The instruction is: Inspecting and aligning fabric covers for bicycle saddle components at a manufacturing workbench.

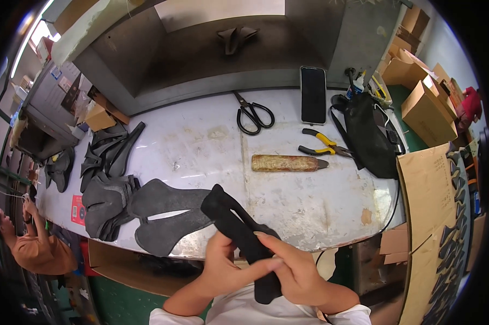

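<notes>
- Left hand (220,266) and right hand (297,272) curled closed round the black piece (233,223)!
- Looks light, bendy, hardly slippery; its middle seems the best hold.

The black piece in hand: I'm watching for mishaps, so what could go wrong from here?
If the fingers slip, the black piece might drop past the front edge of the workbench. The flat dark pieces lie near that edge and could be brushed off. The scissors lie loose and might nick someone reaching over.
</notes>
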The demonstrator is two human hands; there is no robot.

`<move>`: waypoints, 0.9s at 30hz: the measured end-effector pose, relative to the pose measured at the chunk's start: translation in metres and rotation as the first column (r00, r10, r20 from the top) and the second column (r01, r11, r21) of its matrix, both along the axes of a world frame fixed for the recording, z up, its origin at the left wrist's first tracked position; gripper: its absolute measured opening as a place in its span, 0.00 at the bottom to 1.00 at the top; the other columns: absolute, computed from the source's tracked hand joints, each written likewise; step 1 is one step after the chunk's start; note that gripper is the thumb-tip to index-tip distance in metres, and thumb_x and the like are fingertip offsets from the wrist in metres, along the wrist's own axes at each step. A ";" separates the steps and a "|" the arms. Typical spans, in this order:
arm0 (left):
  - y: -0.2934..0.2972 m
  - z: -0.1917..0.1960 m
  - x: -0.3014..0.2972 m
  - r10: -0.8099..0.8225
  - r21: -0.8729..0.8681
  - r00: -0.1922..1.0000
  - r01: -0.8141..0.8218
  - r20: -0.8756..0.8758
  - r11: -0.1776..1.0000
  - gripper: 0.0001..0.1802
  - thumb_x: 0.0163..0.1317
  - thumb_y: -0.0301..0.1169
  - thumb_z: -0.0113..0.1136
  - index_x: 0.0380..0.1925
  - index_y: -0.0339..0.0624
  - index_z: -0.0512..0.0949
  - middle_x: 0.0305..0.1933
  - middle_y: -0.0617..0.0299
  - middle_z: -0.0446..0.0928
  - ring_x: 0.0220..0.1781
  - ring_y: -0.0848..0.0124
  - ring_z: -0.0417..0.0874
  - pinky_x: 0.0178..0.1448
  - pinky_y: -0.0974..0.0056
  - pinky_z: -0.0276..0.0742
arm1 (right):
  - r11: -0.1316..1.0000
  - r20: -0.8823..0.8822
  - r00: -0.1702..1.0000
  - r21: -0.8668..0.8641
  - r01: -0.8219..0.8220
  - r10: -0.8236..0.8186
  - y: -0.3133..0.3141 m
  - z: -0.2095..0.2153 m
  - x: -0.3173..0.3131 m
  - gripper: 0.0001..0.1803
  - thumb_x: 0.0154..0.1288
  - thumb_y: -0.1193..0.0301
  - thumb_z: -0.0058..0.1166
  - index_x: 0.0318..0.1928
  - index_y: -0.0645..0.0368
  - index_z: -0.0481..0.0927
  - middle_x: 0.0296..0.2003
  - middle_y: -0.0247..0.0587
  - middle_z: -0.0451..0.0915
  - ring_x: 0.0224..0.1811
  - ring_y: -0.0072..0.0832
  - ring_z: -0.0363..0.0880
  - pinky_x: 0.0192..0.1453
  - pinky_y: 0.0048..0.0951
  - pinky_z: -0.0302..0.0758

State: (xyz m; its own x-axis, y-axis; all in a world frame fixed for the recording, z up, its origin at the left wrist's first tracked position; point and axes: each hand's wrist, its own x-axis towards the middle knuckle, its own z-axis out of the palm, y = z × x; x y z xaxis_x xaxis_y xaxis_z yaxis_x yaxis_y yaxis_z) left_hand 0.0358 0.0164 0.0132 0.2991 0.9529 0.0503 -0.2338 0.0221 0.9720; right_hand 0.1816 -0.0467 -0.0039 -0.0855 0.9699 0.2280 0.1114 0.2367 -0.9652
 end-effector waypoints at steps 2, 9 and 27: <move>0.006 -0.003 -0.010 -0.070 0.021 0.994 0.072 -0.078 0.997 0.20 0.45 0.24 0.77 0.34 0.39 0.75 0.30 0.69 0.74 0.31 0.77 0.75 0.37 0.71 0.71 | 0.988 -0.091 0.995 -0.143 -0.059 0.046 -0.005 0.001 0.001 0.25 0.72 0.79 0.45 0.69 0.65 0.65 0.53 0.50 0.78 0.44 0.33 0.80 0.49 0.28 0.75; 0.022 -0.006 -0.023 0.094 0.160 0.965 -0.056 -0.245 0.986 0.15 0.61 0.34 0.66 0.21 0.40 0.73 0.24 0.70 0.74 0.26 0.82 0.71 0.29 0.74 0.66 | 0.928 -0.410 0.908 -0.299 -0.221 0.084 -0.010 -0.002 -0.002 0.23 0.80 0.69 0.37 0.69 0.66 0.63 0.63 0.45 0.73 0.58 0.25 0.74 0.61 0.23 0.69; -0.034 -0.049 -0.023 -0.467 0.104 0.836 0.512 -0.289 0.853 0.10 0.66 0.31 0.63 0.31 0.34 0.78 0.21 0.64 0.73 0.24 0.75 0.72 0.28 0.67 0.67 | 0.999 0.118 0.992 0.003 -0.037 0.037 0.018 0.001 0.020 0.21 0.69 0.79 0.51 0.62 0.66 0.72 0.41 0.53 0.80 0.39 0.45 0.81 0.42 0.36 0.77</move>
